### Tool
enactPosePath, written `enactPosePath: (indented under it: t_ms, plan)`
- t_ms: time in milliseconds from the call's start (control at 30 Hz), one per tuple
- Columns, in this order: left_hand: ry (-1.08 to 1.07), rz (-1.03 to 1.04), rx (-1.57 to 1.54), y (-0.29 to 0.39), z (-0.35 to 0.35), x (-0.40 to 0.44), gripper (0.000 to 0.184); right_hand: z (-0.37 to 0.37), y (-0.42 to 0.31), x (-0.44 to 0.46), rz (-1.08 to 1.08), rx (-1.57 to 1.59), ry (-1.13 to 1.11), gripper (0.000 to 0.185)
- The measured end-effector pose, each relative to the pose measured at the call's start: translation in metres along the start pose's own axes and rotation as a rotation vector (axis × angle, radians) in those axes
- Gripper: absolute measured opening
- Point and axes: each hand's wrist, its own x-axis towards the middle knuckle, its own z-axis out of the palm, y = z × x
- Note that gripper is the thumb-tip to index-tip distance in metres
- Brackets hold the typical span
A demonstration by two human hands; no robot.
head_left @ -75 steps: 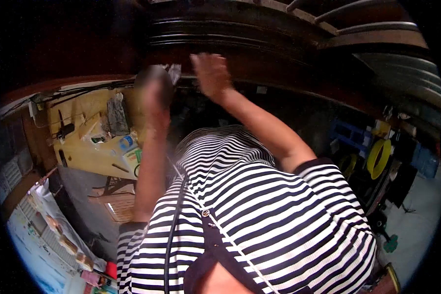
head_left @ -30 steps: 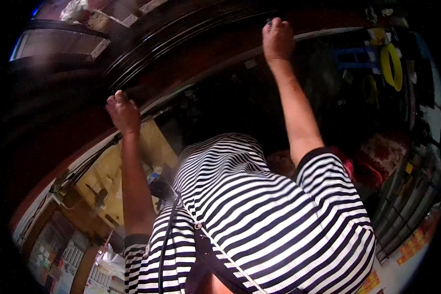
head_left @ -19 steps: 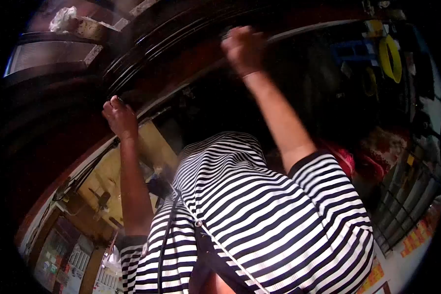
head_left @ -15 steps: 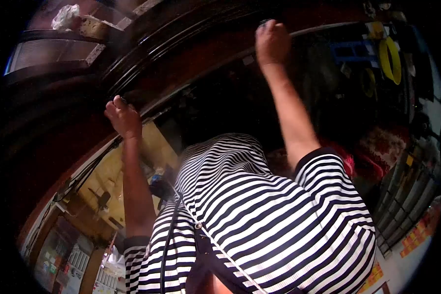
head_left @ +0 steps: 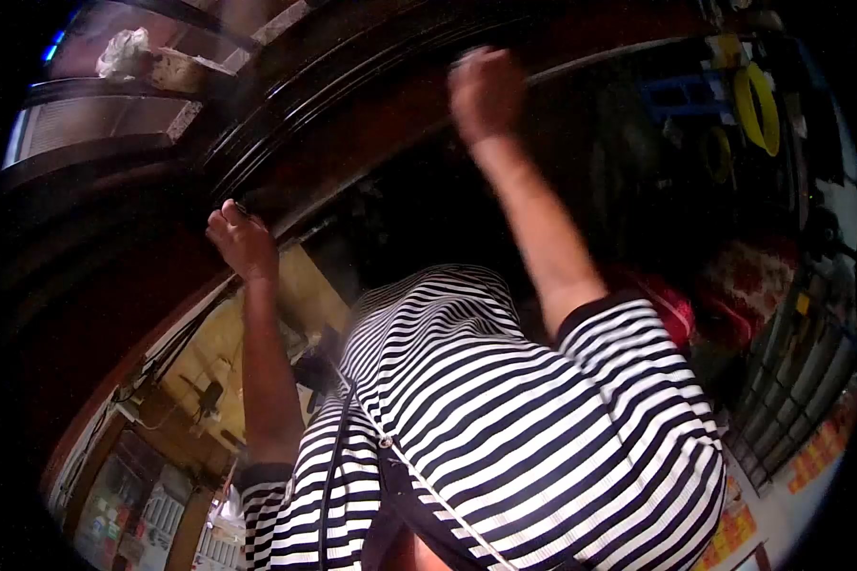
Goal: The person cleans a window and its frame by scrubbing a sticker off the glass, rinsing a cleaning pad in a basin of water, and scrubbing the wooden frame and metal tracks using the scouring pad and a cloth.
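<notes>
My left hand has its fingers curled at the near edge of a dark brown grooved surface. A small dark bit shows by its fingertips, too small to name. Farther right, my right hand is closed and smeared by motion over the same dark surface. Something pale shows at its fingertips, but its kind cannot be made out. Both arms reach out from a black-and-white striped shirt.
A crumpled white bundle lies beside a tan block at upper left. At right are a yellow ring, a blue frame and red cloth. Tan boarding is below my left hand.
My right hand has moved left along the dark surface, toward my left hand, still closed. My left hand has shifted slightly down in the view.
</notes>
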Motion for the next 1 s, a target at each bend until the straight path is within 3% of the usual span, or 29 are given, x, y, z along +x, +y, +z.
enactPosePath:
  t_ms: [33,100,267,300,333,400,467,533,567,633,700,733,767,800,833,900,1000]
  plan:
    - [-0.010,-0.026,-0.005,0.000,0.002,-0.001,0.040,0.029,-0.033,-0.022,-0.262,-0.063,0.198,0.018]
    - [-0.026,0.026,0.023,-0.007,0.000,-0.008,0.041,0.060,-0.089,-0.069,-0.560,-0.061,0.289,0.013]
    - [-0.047,0.010,-0.038,-0.001,-0.005,-0.002,0.042,0.021,0.013,-0.006,-0.345,0.022,0.149,0.010]
    - [-0.017,0.063,-0.015,-0.004,-0.003,-0.001,0.043,0.008,0.042,0.019,-0.265,-0.167,0.374,0.023]
    - [0.012,0.110,0.010,-0.007,-0.001,-0.001,0.043,-0.003,0.044,0.029,-0.155,-0.133,0.304,0.029]
    - [-0.068,-0.050,-0.080,-0.008,0.005,-0.006,0.042,-0.018,0.039,0.040,0.064,-0.064,0.158,0.041]
    - [-0.062,-0.093,-0.129,-0.003,0.009,0.004,0.042,0.062,-0.026,0.011,-0.037,-0.093,0.286,0.011]
    - [-0.020,-0.017,-0.080,-0.004,0.002,0.000,0.042,0.053,-0.101,-0.035,-0.301,-0.248,0.246,0.011]
    - [0.005,0.025,-0.039,-0.004,0.001,-0.002,0.043,0.063,-0.115,-0.053,-0.506,-0.322,0.345,0.012]
    - [0.075,0.126,0.100,-0.008,0.009,-0.002,0.045,0.067,-0.107,-0.061,-0.633,-0.260,0.200,0.012]
    - [-0.050,0.017,0.008,-0.006,0.004,0.001,0.048,0.031,-0.070,-0.029,-0.698,-0.354,0.120,0.011]
    - [-0.126,-0.029,-0.035,-0.008,0.000,0.000,0.049,0.049,-0.016,-0.002,-0.699,-0.163,0.251,0.009]
    - [-0.100,0.010,0.002,-0.008,-0.004,-0.001,0.049,0.034,0.020,0.023,-0.621,-0.237,0.386,0.015]
    - [-0.063,0.047,0.033,-0.004,-0.006,0.001,0.049,-0.010,0.038,0.039,-0.376,-0.089,0.114,0.017]
    - [-0.030,0.082,0.069,-0.002,-0.006,0.000,0.049,-0.029,0.056,0.049,0.021,0.091,0.055,0.018]
    - [0.000,0.082,0.049,-0.004,-0.003,-0.005,0.049,-0.009,0.048,0.043,0.165,0.212,0.130,0.017]
    - [-0.008,0.000,-0.043,0.006,-0.006,-0.001,0.049,0.043,-0.049,-0.006,-0.096,-0.116,0.199,0.012]
